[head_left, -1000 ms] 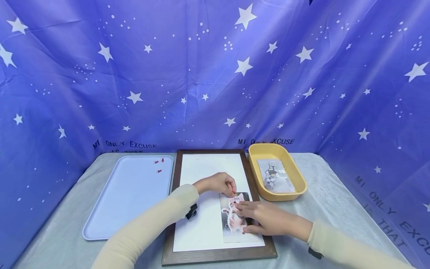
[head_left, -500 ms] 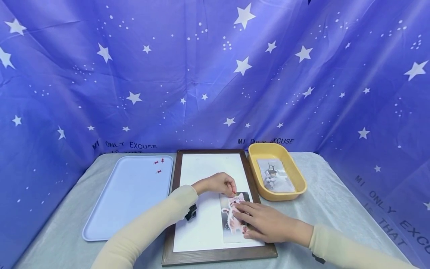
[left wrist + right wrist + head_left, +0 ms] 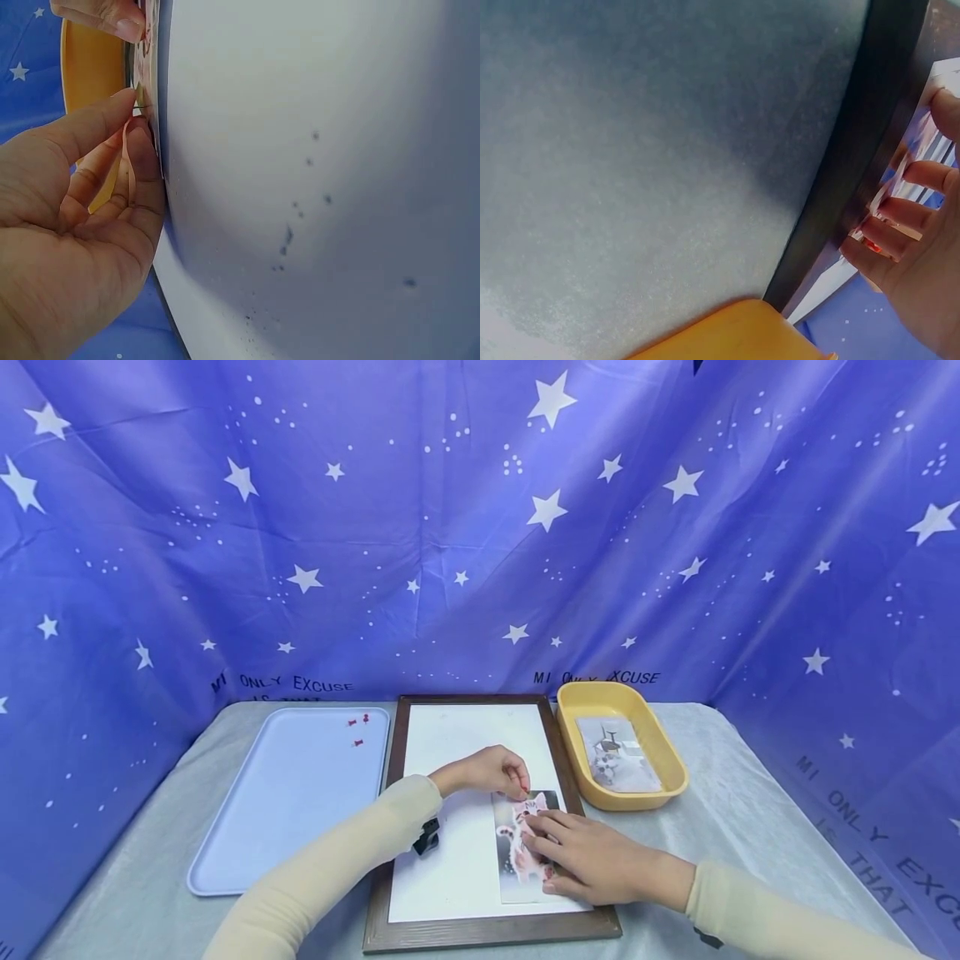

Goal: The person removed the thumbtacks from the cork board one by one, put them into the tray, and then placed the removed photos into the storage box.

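A kitten picture card (image 3: 513, 857) lies on the lower right of a white board (image 3: 442, 885) with a dark wooden frame (image 3: 495, 931). My left hand (image 3: 491, 770) pinches a red push pin (image 3: 524, 790) at the card's top edge. In the left wrist view its thin needle (image 3: 141, 106) shows between thumb and finger, pointing at the card. My right hand (image 3: 596, 857) rests on the card's right side with fingers spread, covering part of the kitten; in the right wrist view its fingertips (image 3: 855, 251) touch the card.
On the left, a pale blue tray (image 3: 285, 810) bears three red push pins (image 3: 358, 743) near its upper right corner. At the back right, a yellow bin (image 3: 671, 768) holds picture cards (image 3: 615, 756). A starry blue curtain (image 3: 465, 527) closes off the back and sides.
My right hand has shifted slightly on the card, its thumb sliding lower and toward the frame. The left hand keeps the pin at the same spot on the top edge.
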Tool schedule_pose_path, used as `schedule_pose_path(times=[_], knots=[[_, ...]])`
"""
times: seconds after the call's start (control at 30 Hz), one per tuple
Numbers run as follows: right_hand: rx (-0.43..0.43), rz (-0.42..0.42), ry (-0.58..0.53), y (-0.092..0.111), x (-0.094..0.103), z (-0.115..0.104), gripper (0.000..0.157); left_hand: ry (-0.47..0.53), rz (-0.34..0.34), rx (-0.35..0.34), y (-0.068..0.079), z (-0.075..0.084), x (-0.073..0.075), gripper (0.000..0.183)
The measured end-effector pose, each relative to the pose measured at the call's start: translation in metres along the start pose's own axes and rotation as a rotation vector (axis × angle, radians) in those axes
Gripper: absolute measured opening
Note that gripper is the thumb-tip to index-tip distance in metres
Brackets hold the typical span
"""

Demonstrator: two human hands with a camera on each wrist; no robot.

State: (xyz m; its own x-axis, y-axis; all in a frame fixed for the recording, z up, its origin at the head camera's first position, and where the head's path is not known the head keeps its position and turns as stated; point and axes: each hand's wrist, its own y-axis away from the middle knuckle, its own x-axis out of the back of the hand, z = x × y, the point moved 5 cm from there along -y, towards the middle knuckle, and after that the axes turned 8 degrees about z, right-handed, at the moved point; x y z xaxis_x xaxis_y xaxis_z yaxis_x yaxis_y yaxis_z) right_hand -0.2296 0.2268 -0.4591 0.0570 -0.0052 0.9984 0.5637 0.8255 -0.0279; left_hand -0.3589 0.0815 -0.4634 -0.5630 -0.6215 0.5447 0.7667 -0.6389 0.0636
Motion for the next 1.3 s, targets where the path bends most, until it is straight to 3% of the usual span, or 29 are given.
schedule_pose_path(times=[0.4,0.73,0.93,1.3], knots=[[-0.047,-0.052,-0.054,0.002,-0.001,-0.001,0.061,0.056,0.037,0.027,0.002,-0.002,0.001,0.008],[-0.017,-0.017,-0.023,0.002,-0.001,-0.002,0.061,0.138,0.090,0.013,0.010,0.004,0.009,0.012],[-0.022,-0.021,-0.031,0.002,0.000,-0.003,0.061,0.166,0.162,-0.021,0.018,0.011,0.032,0.013],[-0.024,-0.021,-0.033,0.002,0.001,-0.003,0.062,0.203,0.321,-0.030,0.042,0.016,0.095,0.017]])
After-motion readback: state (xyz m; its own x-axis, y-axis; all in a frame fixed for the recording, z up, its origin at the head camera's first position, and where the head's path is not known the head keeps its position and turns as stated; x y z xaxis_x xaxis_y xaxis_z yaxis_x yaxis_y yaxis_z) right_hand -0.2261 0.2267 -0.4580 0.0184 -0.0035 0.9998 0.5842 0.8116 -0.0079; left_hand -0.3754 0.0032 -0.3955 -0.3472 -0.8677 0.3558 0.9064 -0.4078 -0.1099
